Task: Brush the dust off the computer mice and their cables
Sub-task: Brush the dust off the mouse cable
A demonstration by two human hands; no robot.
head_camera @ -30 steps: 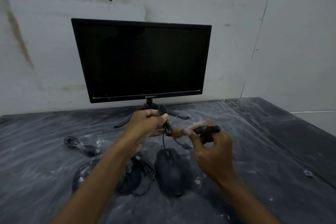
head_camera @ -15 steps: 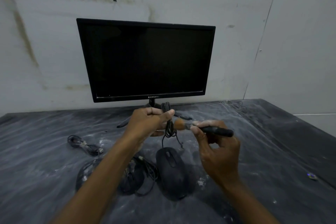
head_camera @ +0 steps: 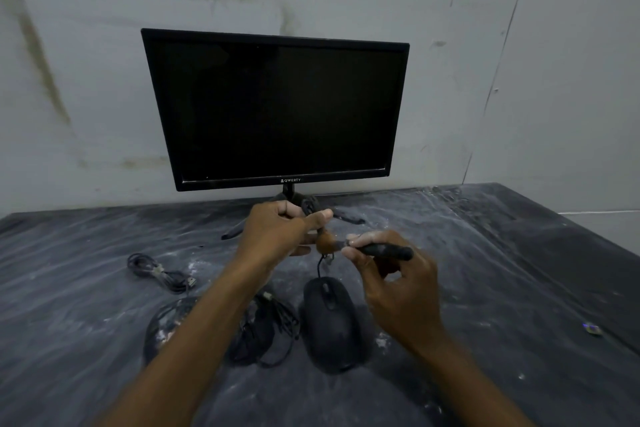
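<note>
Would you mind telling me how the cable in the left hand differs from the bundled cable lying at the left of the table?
The held cable is lifted by the left hand and runs down to the mouse; the bundled cable lies on the table, untouched. The brush in the right hand meets the held cable only. Both are dark.

Both forearms are seen bare up to the frame's lower edge; no sleeve is shown. The left hand (head_camera: 277, 232) and right hand (head_camera: 398, 291) are ungloved. Pale dust appears to be smeared on the right fingertips (head_camera: 356, 238).
</note>
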